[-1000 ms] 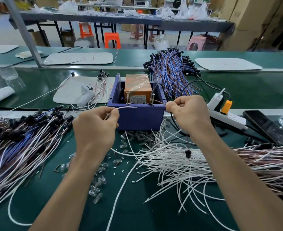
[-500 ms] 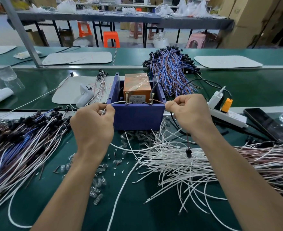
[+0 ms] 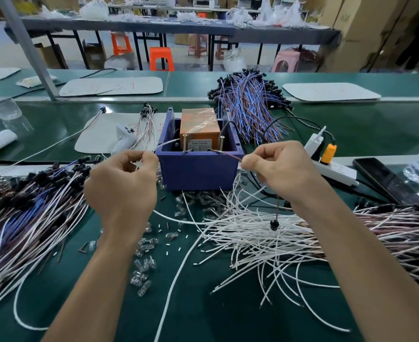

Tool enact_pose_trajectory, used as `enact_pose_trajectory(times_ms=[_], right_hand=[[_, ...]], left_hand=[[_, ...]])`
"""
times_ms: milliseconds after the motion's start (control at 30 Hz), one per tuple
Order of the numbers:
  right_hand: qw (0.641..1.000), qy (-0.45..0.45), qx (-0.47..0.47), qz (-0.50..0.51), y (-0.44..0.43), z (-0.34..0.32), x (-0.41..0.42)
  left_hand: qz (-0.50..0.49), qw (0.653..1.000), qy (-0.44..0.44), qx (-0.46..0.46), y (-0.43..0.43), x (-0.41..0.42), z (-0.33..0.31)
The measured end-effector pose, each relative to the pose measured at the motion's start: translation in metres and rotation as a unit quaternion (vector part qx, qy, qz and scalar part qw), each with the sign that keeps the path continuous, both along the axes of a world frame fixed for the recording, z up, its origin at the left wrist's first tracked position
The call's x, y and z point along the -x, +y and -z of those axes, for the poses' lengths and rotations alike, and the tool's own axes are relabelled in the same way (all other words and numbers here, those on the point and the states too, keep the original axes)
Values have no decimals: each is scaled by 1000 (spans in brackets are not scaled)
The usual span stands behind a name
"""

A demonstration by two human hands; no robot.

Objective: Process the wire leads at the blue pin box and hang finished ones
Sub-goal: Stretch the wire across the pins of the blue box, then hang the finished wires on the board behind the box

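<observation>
While the left hand (image 3: 122, 183) pinches a thin white insulated lead (image 3: 166, 143) at nine o'clock of the square blue plastic pin box (image 3: 198, 169), the right hand (image 3: 281, 169) pinches a brown lead (image 3: 230, 155) at three o'clock (black cap dangling); processing seems underway, and the next move calls for steady ends at the pins.

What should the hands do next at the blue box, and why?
Probably ease both tips against their pins: the left hand pinches a white lead arcing to the left pin, the right hand pinches a brown lead whose tip lies by the right pin.
</observation>
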State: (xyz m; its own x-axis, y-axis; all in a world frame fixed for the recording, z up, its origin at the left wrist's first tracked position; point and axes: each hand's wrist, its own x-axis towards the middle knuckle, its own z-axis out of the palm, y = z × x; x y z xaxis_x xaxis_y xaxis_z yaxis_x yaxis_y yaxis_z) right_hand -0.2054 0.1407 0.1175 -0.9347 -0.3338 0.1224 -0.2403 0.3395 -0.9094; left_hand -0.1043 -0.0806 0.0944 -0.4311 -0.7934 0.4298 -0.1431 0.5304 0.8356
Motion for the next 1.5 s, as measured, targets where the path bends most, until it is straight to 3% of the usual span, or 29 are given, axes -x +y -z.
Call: enact_pose_trajectory(times_ms=[67, 133, 200, 300, 467, 567, 700, 800, 867, 900, 967, 1033, 1133, 1233, 1400, 1500], right_hand=[[997, 6, -39, -73, -7, -11, -12], [986, 12, -80, -147, -26, -21, -30], [972, -31, -93, -212, -52, -24, -50], [941, -143, -63, -302, -92, -22, -77], [897, -203, -39, -390, -133, -38, -91], [899, -145, -72, -406, -154, -66, -92], [916, 99, -155, -357, -193, -118, -80], [863, 320, -257, -295, -225, -152, -56], [827, 377, -306, -286, -242, -163, -32], [811, 386, -331, -290, -251, -163, -18], [772, 409, -385, -297, -268, -156, 10], [745, 428, -412, -303, -284, -141, 37], [707, 456, -433, -324, -299, -115, 72], [664, 496, -456, -324, -305, -94, 106], [593, 521, -541, -290, -322, -81, 162], [590, 538, -557, -229, -335, -75, 197]], left_hand=[[63, 988, 83, -111, -2, -3, -10], [116, 937, 207, -258, -6, -6, -24], [106, 889, 283, -344, -18, -6, -36], [54, 855, 350, -379, -50, -9, -53], [-11, 845, 387, -369, -115, -26, -60], [-57, 881, 339, -325, -149, -39, -53], [-110, 951, 162, -238, -182, -58, -32], [-155, 985, 2, -76, -188, -67, -31], [-120, 992, -10, 37, -181, -65, -37], [-58, 997, -2, 44, -176, -59, -41], [101, 993, 10, -62, -163, -36, -50], [233, 947, 22, -220, -156, -2, -53], [294, 883, 36, -365, -157, 51, -53], [304, 861, 28, -406, -169, 88, -48], [238, 892, 10, -384, -182, 119, -42], [195, 910, -7, -367, -176, 133, -28]])
